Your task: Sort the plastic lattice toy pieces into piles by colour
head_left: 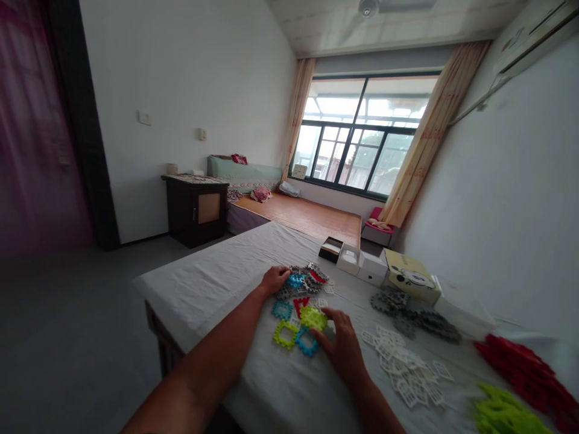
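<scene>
My left hand (275, 279) is at the left edge of a pile of grey toothed plastic building pieces (312, 278), its fingers curled together; what they pinch, if anything, is hidden. A blue piece (296, 280) lies in that pile by the fingertips. My right hand (341, 343) has thumb and fingers around the right side of yellow-green toothed pieces (313, 317). Just below them lie a blue square frame (306, 342) and a yellow-green square frame (284, 334). Another blue frame (282, 310) and a red piece (300, 305) are close by.
White lattice pieces (409, 367) are heaped on the cloth-covered table (203, 289) to the right. Dark grey pieces (416, 316), red pieces (529, 374) and yellow-green pieces (506, 410) lie beyond. Small boxes (373, 268) and a yellow box (411, 277) line the far edge.
</scene>
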Available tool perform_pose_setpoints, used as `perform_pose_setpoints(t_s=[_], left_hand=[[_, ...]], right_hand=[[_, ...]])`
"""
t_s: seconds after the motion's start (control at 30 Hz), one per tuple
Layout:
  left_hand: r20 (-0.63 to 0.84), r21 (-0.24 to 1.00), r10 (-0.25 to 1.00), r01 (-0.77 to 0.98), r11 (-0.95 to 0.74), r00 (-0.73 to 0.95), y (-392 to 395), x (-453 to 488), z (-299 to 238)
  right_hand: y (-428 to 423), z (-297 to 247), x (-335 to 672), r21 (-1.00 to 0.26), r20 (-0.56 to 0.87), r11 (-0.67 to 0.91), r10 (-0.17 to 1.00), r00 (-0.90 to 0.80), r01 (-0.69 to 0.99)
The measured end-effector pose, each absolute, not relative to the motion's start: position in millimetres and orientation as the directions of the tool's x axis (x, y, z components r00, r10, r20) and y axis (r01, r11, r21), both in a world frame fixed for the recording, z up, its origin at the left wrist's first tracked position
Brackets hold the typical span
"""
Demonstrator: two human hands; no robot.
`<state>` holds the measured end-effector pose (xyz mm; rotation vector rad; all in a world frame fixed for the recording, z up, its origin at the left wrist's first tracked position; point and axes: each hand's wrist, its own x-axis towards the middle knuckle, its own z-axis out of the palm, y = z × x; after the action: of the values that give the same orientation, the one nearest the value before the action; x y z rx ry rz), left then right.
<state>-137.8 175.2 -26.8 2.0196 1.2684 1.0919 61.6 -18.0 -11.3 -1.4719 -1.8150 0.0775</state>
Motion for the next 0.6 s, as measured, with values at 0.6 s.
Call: perform_pose_setpoints(t_s=[0.6], left_hand=[[0.384,0.768,0.893,0.456,-0.451,0.235,175,-140,-29]], right_hand=[[-33,-7,74,-0.534,0.54,0.345,0.842,-0.003,0.772]])
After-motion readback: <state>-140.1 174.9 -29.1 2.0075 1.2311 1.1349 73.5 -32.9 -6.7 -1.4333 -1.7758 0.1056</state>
